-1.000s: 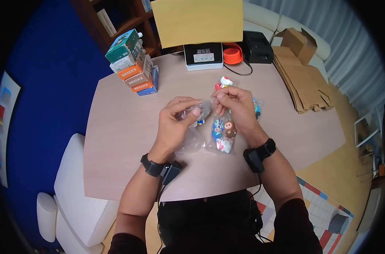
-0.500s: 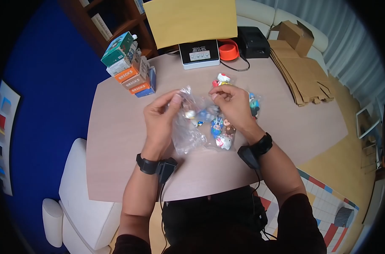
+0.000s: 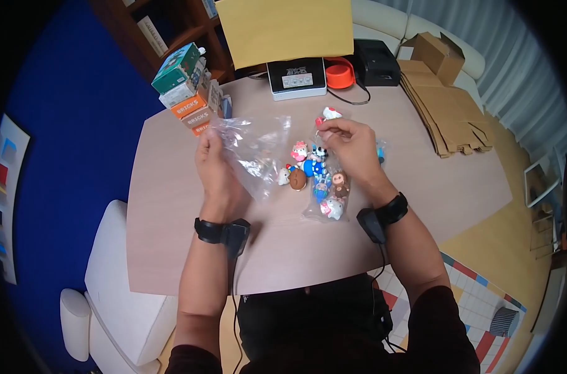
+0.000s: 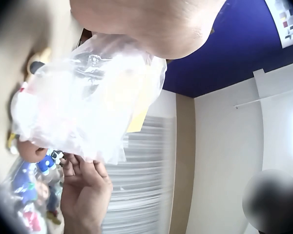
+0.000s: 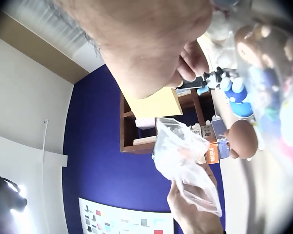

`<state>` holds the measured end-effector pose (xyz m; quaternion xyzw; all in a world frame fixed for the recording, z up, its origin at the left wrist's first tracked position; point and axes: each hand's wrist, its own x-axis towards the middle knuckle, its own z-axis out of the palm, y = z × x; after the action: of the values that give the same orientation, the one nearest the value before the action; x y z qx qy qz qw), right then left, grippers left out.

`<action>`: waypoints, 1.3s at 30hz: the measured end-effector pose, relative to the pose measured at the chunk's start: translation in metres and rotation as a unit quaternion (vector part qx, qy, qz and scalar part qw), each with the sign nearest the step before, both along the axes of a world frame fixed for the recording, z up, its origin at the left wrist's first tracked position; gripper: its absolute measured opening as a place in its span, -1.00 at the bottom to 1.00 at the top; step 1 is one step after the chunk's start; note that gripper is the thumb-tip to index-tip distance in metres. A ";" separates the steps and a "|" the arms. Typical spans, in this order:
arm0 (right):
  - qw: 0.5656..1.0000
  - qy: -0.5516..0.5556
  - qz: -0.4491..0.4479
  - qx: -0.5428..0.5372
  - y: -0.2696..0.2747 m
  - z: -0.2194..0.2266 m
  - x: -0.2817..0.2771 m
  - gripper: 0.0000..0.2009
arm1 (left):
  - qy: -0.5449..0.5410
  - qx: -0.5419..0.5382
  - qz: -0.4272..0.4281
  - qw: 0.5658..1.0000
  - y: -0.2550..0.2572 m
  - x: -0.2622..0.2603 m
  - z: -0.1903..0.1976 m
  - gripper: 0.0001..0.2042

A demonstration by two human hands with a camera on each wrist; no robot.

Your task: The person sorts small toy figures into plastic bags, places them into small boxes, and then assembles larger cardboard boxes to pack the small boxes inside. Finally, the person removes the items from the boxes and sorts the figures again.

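My left hand (image 3: pixel 215 165) grips a clear plastic bag (image 3: pixel 258 146) at its left edge, raised over the table; the bag hangs limp. Loose toy figures lie between my hands: a pink-and-white one (image 3: pixel 299 151), a blue one (image 3: pixel 312 168) and a brown round-headed one (image 3: pixel 297 180). Just to their right lies a clear bag of figures (image 3: pixel 331 208), including a brown furry one (image 3: pixel 340 184). My right hand (image 3: pixel 356 149) hovers over this bag's far end, fingers loosely curled with nothing visible in them. In the left wrist view its fingertips overlap the raised bag's edge.
Boxes marked BRICKS (image 3: pixel 193 107) are stacked at the table's (image 3: pixel 171 249) far left. Behind stand a white-and-black box (image 3: pixel 297 80), a red-orange round object (image 3: pixel 340 73) and a black device (image 3: pixel 377 62). Flattened cardboard (image 3: pixel 442 115) lies at right. A red-and-white figure (image 3: pixel 331 113) lies beyond my right hand.
My left hand has drawn the bag leftward and up, away from my right hand, which has parted from it. Figures first seen through the plastic now lie loose on the table.
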<state>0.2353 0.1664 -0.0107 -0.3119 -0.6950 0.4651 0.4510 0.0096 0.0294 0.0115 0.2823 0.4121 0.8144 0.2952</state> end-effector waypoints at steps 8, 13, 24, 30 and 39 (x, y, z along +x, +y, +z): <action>0.909 -0.219 -0.167 0.314 0.017 -0.002 0.014 -0.69 | 0.076 -0.086 0.073 0.991 0.000 -0.031 -0.022 -0.60; 0.824 -0.412 -0.191 0.339 0.015 -0.021 0.010 -0.55 | 0.197 -0.214 0.050 0.955 0.001 -0.015 -0.015 -0.41; 0.912 -0.355 -0.081 0.190 0.016 0.000 0.014 -0.63 | 0.265 -0.363 -0.232 0.863 -0.003 0.004 -0.002 -0.45; 0.915 -0.308 -0.081 0.247 0.012 -0.001 0.010 -0.60 | 0.288 -0.386 -0.223 0.848 -0.006 0.010 0.005 -0.48; 0.963 -0.189 -0.151 0.121 0.011 0.003 0.010 -0.80 | 0.155 -0.299 -0.111 0.935 -0.003 -0.003 -0.006 -0.53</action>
<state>0.2457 0.1770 -0.0081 -0.4384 -0.7636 0.2367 0.4107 0.0070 0.0266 0.0054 0.3481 0.6432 0.5617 0.3868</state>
